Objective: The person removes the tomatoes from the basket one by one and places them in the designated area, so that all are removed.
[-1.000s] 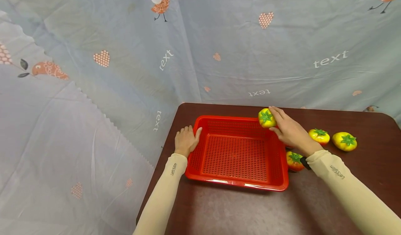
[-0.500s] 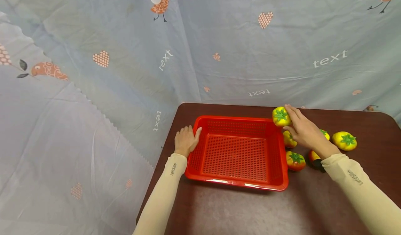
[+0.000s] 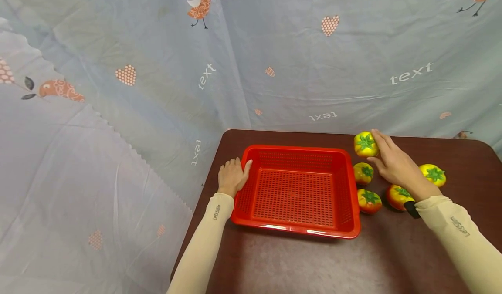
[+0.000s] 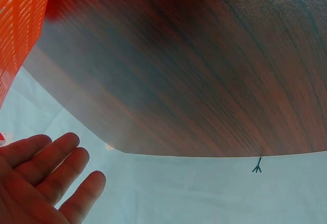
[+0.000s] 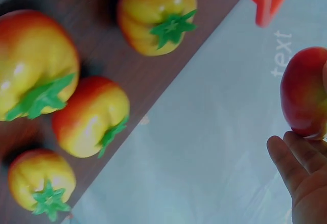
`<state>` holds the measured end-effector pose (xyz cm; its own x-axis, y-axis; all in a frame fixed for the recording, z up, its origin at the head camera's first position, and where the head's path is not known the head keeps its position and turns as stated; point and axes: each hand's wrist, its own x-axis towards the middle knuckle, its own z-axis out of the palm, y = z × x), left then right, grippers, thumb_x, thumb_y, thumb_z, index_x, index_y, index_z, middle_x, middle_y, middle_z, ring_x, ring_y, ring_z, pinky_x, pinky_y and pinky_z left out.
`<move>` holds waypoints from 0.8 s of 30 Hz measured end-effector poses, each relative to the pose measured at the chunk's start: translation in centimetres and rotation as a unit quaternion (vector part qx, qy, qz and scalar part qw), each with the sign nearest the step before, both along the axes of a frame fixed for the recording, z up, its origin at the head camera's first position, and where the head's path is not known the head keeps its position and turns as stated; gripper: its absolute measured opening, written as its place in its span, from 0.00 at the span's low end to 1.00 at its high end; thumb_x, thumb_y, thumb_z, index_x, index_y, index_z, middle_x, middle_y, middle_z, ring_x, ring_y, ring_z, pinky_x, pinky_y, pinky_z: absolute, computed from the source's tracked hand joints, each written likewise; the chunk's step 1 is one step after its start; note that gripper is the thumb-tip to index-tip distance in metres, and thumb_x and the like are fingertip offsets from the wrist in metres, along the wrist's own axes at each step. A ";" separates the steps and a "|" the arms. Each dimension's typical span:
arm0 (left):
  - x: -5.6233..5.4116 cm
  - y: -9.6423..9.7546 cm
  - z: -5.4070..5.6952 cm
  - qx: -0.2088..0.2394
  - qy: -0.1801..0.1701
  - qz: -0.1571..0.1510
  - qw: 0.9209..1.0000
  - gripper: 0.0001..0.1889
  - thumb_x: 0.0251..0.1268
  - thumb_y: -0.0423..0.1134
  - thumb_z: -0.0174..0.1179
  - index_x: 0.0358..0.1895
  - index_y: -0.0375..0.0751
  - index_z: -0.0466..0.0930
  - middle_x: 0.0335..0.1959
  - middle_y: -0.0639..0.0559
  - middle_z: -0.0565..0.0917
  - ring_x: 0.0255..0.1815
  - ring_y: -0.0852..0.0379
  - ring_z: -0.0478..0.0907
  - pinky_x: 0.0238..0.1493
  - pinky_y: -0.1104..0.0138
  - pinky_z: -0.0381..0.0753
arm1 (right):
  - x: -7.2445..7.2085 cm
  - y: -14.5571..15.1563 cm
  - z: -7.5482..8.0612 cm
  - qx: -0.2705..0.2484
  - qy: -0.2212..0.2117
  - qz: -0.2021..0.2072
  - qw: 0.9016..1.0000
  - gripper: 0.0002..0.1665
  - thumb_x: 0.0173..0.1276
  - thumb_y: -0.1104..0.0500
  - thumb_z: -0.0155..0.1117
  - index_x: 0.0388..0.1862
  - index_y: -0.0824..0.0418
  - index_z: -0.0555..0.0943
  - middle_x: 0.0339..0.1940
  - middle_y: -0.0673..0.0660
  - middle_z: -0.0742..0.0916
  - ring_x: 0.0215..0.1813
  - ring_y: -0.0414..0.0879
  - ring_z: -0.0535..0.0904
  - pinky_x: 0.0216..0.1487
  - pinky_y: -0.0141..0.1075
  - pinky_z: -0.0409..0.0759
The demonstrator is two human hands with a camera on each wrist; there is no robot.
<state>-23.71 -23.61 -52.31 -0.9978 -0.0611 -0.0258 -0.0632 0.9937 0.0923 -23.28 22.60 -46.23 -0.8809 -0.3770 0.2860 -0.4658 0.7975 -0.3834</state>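
My right hand holds a yellow-and-red toy tomato with a green star-shaped leaf top, beyond the far right corner of the red plastic basket. In the right wrist view, the fingers of that hand lie along the red underside of the held tomato. At the basket's left rim my left hand rests with its fingers pointing away and its thumb by the rim. The left wrist view shows straight, relaxed fingers with nothing gripped, and a piece of the basket wall.
Several more tomatoes lie right of the basket: one close beside its wall, another near my right wrist, one farther right. The dark wooden table ends at a patterned grey-blue cloth behind and at left.
My right hand has moved right with the tomato, from over the basket's far right corner to outside it, uncovering tomatoes beside the wall. The left hand and basket have stayed put.
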 end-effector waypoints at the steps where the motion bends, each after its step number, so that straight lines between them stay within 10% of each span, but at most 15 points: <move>1: 0.0 0.0 0.0 0.000 0.001 0.000 1.000 0.44 0.74 0.67 0.26 0.69 0.31 0.67 0.65 0.36 0.75 0.65 0.39 0.72 0.66 0.49 0.70 | 0.1 0.2 -0.1 0.000 -0.001 -0.003 1.000 0.47 0.67 0.64 0.65 0.78 0.69 0.51 0.71 0.74 0.65 0.64 0.73 0.67 0.58 0.66 0.70; 24: 0.0 0.0 0.0 -0.002 -0.001 0.003 1.000 0.44 0.74 0.67 0.26 0.69 0.30 0.66 0.65 0.36 0.75 0.65 0.39 0.72 0.67 0.49 0.69 | 3.0 5.2 -1.4 -0.013 -0.053 -0.052 0.997 0.51 0.69 0.65 0.62 0.80 0.64 0.42 0.74 0.75 0.59 0.60 0.73 0.67 0.52 0.70 0.69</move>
